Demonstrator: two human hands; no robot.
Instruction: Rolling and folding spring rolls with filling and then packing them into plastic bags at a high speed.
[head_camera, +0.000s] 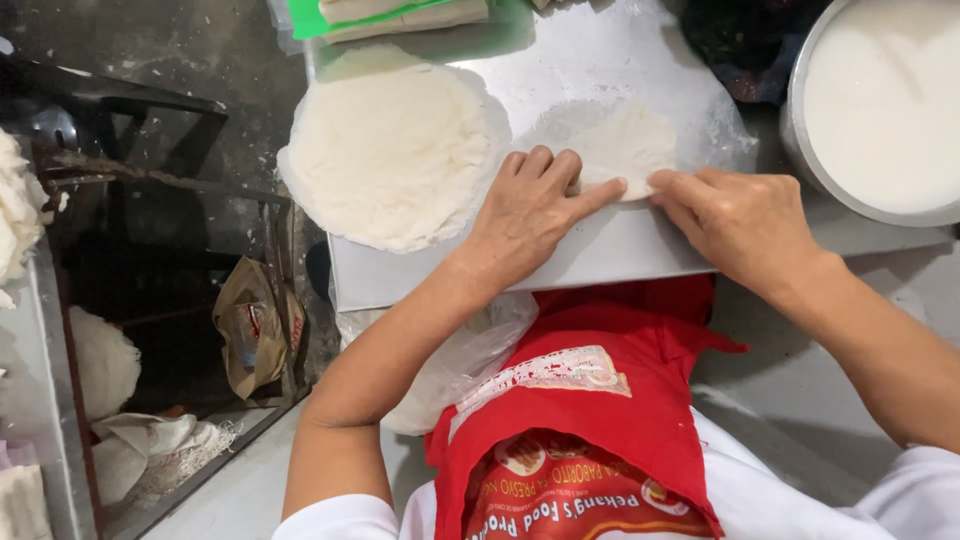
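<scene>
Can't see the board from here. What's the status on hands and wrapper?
Left hand and right hand both pressing the small wrapper flat. Stack of wrappers beside it, apart. Nothing in the way.

Wrapper stack (390, 150) blocks left; pot (875, 100) blocks right.

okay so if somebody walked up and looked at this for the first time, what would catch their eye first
Probably the two bare hands at the centre: the left hand and right hand press their fingertips onto a small thin white round wrapper on a shiny metal sheet. Left of them sits a larger round stack of thin white wrappers. At the upper right is a big round metal basin of white stuff, and below, the bright red apron.
</scene>
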